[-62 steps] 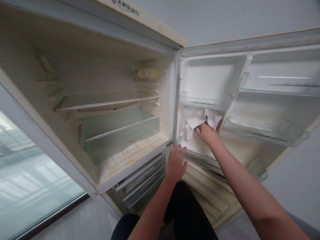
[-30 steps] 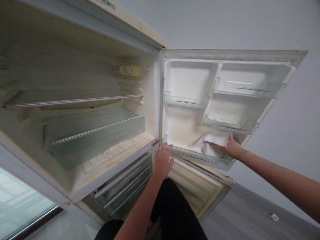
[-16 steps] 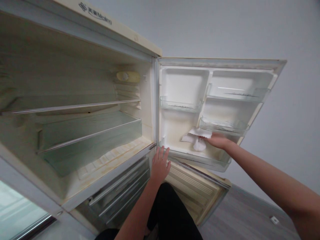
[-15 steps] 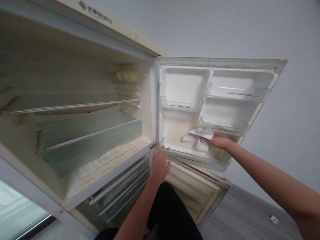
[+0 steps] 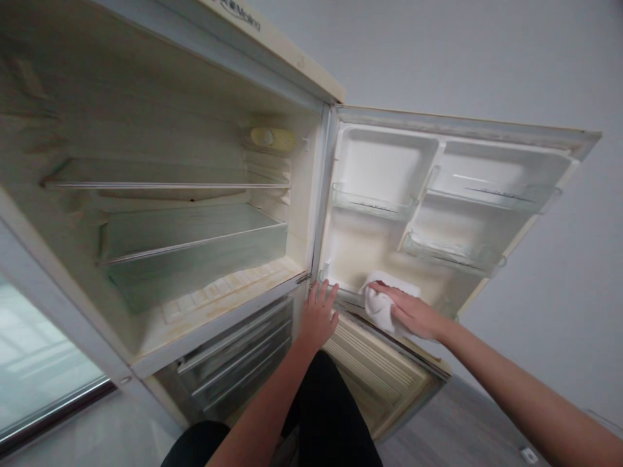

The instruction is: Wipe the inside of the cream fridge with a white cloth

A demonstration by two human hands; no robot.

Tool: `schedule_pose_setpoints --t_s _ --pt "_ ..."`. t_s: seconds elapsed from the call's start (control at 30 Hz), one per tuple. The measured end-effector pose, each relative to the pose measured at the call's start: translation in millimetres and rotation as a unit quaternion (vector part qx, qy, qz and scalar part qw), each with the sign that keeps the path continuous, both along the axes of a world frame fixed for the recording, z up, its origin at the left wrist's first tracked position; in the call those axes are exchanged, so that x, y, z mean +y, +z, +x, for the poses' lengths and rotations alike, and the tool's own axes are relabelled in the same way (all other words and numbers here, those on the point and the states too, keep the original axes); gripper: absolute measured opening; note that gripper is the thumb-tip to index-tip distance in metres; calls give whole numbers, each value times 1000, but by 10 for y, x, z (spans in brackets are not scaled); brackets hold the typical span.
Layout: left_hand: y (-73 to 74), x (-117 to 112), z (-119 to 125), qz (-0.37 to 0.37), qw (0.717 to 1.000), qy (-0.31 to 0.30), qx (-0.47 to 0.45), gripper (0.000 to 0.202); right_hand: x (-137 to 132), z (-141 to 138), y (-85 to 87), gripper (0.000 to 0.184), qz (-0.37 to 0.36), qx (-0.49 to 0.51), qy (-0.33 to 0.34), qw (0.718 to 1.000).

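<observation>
My right hand holds a crumpled white cloth at the bottom of the fridge's open upper door. The cloth covers part of the bottom door shelf and hangs over its front. With fingers spread, my left hand rests at the lower hinge corner of that door, holding nothing. Clear door racks sit above the cloth. Whether my left fingertips press on the door edge or only hover by it is hard to tell.
Left of the door, the fridge compartment holds a glass shelf and a clear drawer. Below, the lower door also stands open beside a compartment with clear drawers. My knees are under my arms. A wall rises behind the doors.
My right hand has moved down and a little left with the cloth, from the door's inner panel to the bottom shelf. My left hand stays by the hinge. The view has shifted left.
</observation>
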State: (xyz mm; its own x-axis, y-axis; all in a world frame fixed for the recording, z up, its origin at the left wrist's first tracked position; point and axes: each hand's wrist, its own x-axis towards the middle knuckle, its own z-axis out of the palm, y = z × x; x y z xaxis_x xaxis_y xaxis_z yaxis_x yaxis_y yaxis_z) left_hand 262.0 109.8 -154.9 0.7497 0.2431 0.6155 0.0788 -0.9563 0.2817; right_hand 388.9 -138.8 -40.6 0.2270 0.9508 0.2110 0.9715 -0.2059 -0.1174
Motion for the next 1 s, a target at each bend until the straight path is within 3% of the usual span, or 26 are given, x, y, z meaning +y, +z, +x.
schedule_pose_setpoints --t_s 0.07,0.13,0.2,0.3,0.4,0.5,0.6,0.77,0.87,1.0 --pt "-19 36 -15 -15 999 -28 2 77 416 -231 -185 63 -56 -9 -34 998" --pt "-118 90 -64 -39 996 -74 -6 84 847 -415 -380 66 -94 -89 -78 989" --pt "-313 153 -158 -84 991 -101 -24 87 1253 -531 -548 65 -80 -165 -100 978" --pt "-720 250 -369 -178 981 -70 -37 82 1758 -602 -713 56 -13 -238 -116 964" --pt "-1059 337 -581 -285 957 -55 -29 76 2105 -634 -786 45 12 -256 -151 955" --pt "-1171 398 -691 -406 913 -46 -7 67 2249 -666 -796 46 -2 -260 -186 948" --pt "-1098 420 -683 -458 889 -30 1 56 2182 -656 -790 47 -11 -282 -160 946" --pt "-844 355 -556 -429 902 -40 -20 45 1804 -528 -852 60 33 -307 -125 943" --pt "-592 273 -479 -329 942 -33 -50 45 1540 -453 -897 69 69 -321 -142 934" --pt "-141 137 -332 -140 986 -31 -85 53 1177 -354 -894 69 79 -329 -164 926"
